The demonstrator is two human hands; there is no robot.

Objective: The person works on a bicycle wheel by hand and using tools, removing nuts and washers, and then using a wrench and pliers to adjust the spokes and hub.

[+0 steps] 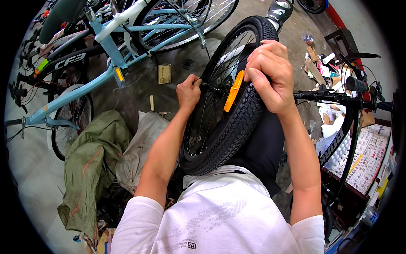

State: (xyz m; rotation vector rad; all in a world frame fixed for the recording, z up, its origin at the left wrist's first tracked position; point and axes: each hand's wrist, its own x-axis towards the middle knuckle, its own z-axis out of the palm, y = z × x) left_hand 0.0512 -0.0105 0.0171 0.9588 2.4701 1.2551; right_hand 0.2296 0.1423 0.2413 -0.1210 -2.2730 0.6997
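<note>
The wheel stands tilted over the person's lap, its lower end at the white shirt, its long outline running up and away, leaning right. The tyre is black and knobby, with dark spokes and an orange reflector set among them. The left hand closes thumb and fingers on the axle end at the hub; the right hand curls at the tyre's right edge, though I cannot tell what its fingertips grip.

A shod foot sits just beyond the wheel's top. A white sack and a green sack crowd the left forearm's side; a small box and a blue bike lie farther out. Rightward, a black bike reaches close to the right forearm, amid litter.
</note>
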